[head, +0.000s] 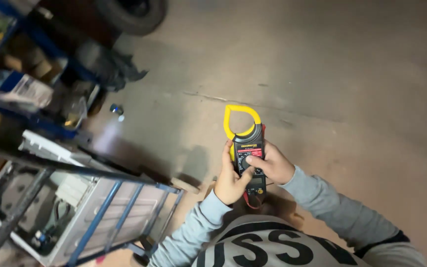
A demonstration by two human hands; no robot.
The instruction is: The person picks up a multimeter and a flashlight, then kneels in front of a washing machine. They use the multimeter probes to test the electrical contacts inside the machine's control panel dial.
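A clamp meter (249, 146) with a black body and a yellow loop-shaped jaw is held upright in front of my chest, over a concrete floor. My left hand (230, 179) grips its left side, with the thumb lying across the lower front. My right hand (272, 162) wraps the right side, its thumb pressing on the round dial in the middle of the meter. Red and black leads hang from the bottom of the meter, between my wrists. Both arms wear light grey sleeves.
A blue metal frame (106, 207) stands at lower left over an opened white appliance (35, 207) with wiring showing. Blue shelving (30, 74) packed with boxes fills the upper left. A tyre (133, 15) lies at the top. A small wooden block (185, 185) rests on the floor.
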